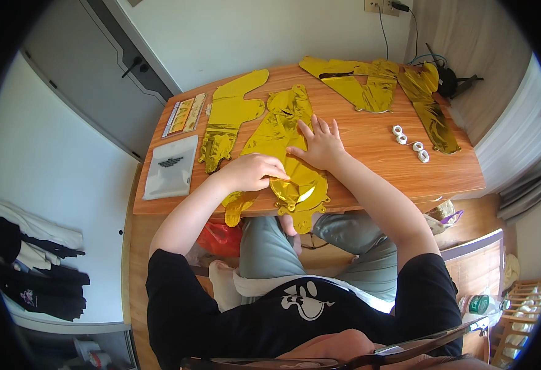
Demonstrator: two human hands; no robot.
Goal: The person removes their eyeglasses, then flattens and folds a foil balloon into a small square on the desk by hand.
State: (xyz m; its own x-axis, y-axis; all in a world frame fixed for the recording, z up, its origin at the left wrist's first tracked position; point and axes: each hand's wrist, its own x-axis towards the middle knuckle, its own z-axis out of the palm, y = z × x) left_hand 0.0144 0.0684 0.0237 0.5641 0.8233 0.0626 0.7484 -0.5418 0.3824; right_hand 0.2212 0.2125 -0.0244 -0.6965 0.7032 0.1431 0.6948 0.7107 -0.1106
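A flat gold foil balloon [264, 135] lies in front of me, its near end hanging over the table's front edge. My left hand [255, 172] is closed on the foil near that end, fingers bent and pressed together at a shiny, partly folded round section. The fingertips are partly hidden. My right hand [323, 147] rests open on the balloon's right edge, fingers spread and pointing away from me. To the left lies a second gold foil balloon [230, 102]. Behind on the right are a triangular gold foil balloon [369, 92] and a long narrow one [424, 108].
Several white ribbon rolls [401, 139] sit on the right of the wooden table [356, 179]. On its left are a printed card [184, 115] and a clear plastic pouch [170, 166]. A black router [449, 80] stands at the back right. Below is a red bag [220, 239].
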